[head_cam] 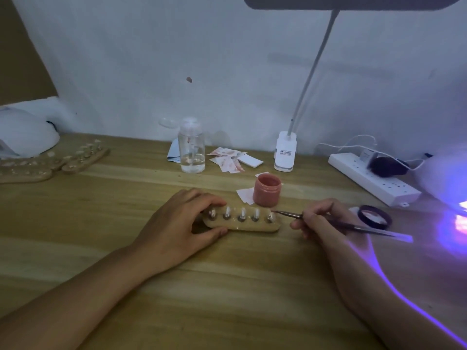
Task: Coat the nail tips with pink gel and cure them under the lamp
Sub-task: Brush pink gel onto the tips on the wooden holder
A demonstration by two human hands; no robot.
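Left hand point(177, 223) clasping holder point(249, 227), right hand point(321, 221) — pinching brush point(288, 213)

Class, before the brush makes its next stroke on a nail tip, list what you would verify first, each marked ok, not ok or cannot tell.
1. Wooden holder steadied by the left hand: ok.
2. Brush pinched in the right hand, bristles at the rightmost nail tip: ok.
3. Gel loaded on the bristles: cannot tell.
4. Pink gel jar open, just behind the holder: ok.
5. Curing lamp glowing violet at the right: ok.
6. Other four tips already coated: cannot tell.
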